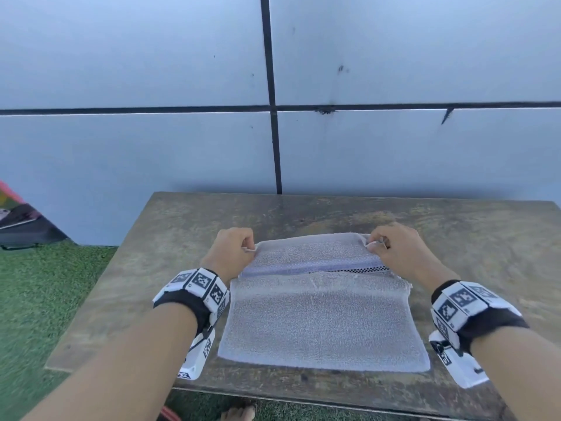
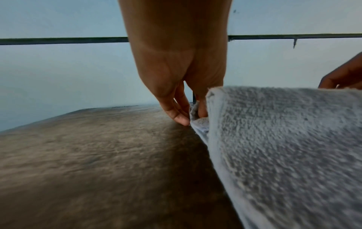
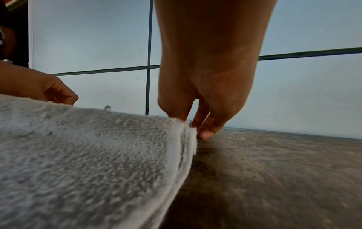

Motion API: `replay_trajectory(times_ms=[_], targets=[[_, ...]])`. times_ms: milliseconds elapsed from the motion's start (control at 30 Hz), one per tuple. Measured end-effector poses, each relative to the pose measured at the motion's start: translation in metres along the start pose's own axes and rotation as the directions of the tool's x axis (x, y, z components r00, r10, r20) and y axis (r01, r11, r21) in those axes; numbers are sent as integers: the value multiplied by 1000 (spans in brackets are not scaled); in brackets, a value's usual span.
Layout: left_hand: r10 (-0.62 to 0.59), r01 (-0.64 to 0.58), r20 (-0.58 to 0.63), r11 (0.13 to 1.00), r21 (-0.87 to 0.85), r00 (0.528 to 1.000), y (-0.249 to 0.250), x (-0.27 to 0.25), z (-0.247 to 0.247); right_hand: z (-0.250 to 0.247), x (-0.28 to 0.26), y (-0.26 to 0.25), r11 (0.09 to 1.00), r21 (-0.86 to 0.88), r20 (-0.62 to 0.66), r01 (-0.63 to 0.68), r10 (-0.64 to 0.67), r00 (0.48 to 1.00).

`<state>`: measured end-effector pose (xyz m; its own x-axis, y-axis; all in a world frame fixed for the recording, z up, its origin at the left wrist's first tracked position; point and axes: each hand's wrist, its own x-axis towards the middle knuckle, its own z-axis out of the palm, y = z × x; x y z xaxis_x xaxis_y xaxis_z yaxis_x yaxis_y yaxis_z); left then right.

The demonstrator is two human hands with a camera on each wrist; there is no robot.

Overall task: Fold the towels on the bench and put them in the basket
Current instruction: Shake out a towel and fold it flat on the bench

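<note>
Mid-fold, by the look of it: first fold of the towel (image 1: 321, 311) in hand, far edge raised off the bench (image 1: 170, 238) and held taut between two pinches. Left hand (image 1: 232, 253) at about ten o'clock of the towel, fingers (image 2: 181, 119) curled and nipping the far left corner; right hand (image 1: 397, 250) at about two o'clock, fingers (image 3: 205, 131) curled likewise round the far right corner. Near half of the towel lying flat at the middle of the bench, toward six o'clock, its near edge close to the bench's front rim. Next move, judged from this: carry both corners together toward six o'clock, keeping them level, and lay the raised edge square on the near edge before letting go; uneven travel likely to skew the fold. Pale grey terry, looped and slightly worn, with a lilac woven band and a thin black-and-white checked strip showing across the crease; possibly already doubled at the raised part, though hard to tell through the blur. No basket to be seen in any view, so placing lies some way off.
</note>
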<state>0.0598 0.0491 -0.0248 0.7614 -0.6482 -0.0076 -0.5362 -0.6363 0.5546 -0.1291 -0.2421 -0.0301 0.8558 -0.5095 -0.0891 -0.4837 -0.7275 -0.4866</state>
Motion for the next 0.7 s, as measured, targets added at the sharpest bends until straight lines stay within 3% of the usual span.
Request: replay_trajectory(times_ms=[200,367,567,700], targets=[[-107,106,9,992,64,994,8,-24,1,9,-24,-2,998,48,-70,-33,36,997],[-164,164,9,986,11,986,16,-33,-19,-14,-45,-7,994,98,-213,42,-20,977],[-210,204,55,975,87,976,29,-58,-30,-36,-74,-4,997,0,-130,78,-77,989],[-176,170,68,982,75,982,28,-77,-19,-27,-102,6,993,75,-161,92,-79,984]])
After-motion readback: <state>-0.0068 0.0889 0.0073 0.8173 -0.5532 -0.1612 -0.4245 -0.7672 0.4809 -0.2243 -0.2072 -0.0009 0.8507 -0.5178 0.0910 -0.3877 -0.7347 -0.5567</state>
